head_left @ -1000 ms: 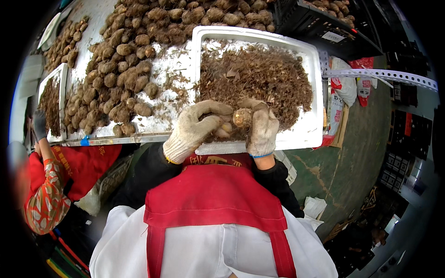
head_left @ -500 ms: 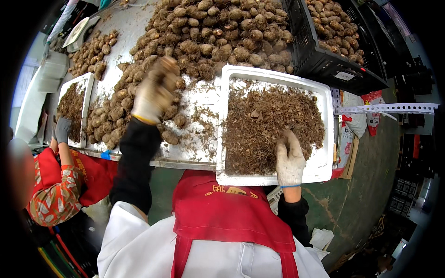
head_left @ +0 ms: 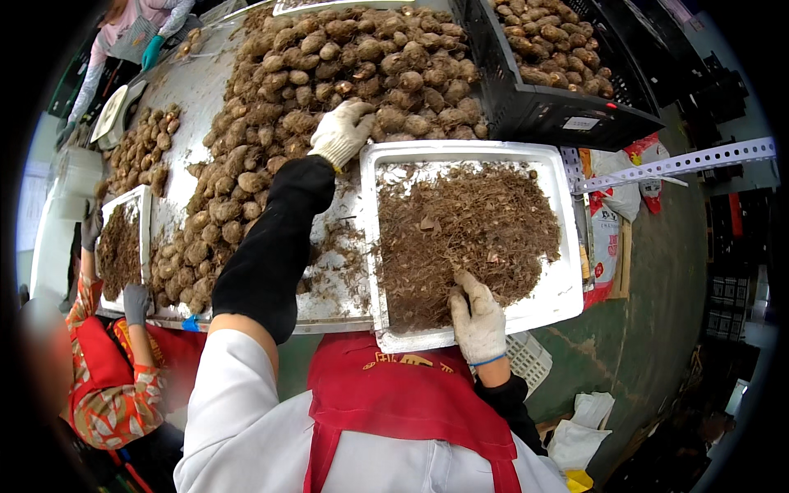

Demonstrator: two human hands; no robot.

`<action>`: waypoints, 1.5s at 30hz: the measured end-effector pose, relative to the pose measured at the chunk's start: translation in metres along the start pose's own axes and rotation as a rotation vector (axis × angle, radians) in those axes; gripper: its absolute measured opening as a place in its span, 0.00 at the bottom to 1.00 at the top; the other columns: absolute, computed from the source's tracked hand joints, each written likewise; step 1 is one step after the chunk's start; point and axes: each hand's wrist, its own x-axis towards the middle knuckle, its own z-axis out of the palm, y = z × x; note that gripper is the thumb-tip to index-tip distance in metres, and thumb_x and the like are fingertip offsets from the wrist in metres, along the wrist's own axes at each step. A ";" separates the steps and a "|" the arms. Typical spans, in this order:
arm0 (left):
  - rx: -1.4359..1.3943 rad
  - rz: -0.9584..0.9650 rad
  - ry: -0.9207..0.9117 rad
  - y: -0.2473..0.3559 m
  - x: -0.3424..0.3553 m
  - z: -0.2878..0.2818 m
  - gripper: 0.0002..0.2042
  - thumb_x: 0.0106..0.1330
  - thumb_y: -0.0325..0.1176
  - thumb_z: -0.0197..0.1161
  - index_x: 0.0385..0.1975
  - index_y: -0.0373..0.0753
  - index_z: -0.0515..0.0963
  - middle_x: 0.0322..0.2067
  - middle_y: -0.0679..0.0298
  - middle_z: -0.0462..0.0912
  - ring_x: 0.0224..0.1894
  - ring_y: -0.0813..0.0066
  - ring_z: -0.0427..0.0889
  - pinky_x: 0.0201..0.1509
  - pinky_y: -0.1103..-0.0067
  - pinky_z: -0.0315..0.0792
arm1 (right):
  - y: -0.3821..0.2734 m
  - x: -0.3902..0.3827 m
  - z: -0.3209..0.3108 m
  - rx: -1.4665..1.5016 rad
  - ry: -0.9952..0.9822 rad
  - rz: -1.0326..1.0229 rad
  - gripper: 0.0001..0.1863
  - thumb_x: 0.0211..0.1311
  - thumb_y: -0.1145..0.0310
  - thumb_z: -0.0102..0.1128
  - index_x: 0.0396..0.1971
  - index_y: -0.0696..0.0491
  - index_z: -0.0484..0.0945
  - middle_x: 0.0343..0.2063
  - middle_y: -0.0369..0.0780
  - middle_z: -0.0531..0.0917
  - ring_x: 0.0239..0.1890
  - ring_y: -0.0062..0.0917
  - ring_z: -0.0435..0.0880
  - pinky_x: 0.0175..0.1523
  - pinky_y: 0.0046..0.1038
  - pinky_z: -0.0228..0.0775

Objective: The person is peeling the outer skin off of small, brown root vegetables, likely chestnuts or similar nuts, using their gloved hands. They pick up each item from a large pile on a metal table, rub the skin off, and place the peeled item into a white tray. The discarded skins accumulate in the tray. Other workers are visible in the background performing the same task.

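Over tuber pile (head_left: 329,66), left hand (head_left: 341,131) outstretched; right hand (head_left: 477,316) flat on tray (head_left: 567,287).

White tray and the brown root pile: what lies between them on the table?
Head view: a strip of metal table strewn with loose brown trimmings, crossed by the black sleeve of the left hand; farther back, white tray meets root pile.

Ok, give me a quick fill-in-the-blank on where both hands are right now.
1. The left hand reaches into the pile of brown ____.
2. The right hand rests in the white ____ of shavings.
3. Both hands wear ____.
4. The crate beyond the tray is coloured ____.

Missing words: tubers; tray; gloves; black.
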 end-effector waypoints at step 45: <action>-1.034 -0.355 -0.016 0.182 -0.221 0.004 0.17 0.75 0.45 0.50 0.50 0.37 0.70 0.40 0.64 0.75 0.36 0.78 0.73 0.35 0.81 0.70 | -0.043 0.019 -0.015 0.410 -0.151 0.020 0.14 0.67 0.61 0.58 0.41 0.56 0.75 0.35 0.46 0.84 0.38 0.36 0.85 0.45 0.33 0.76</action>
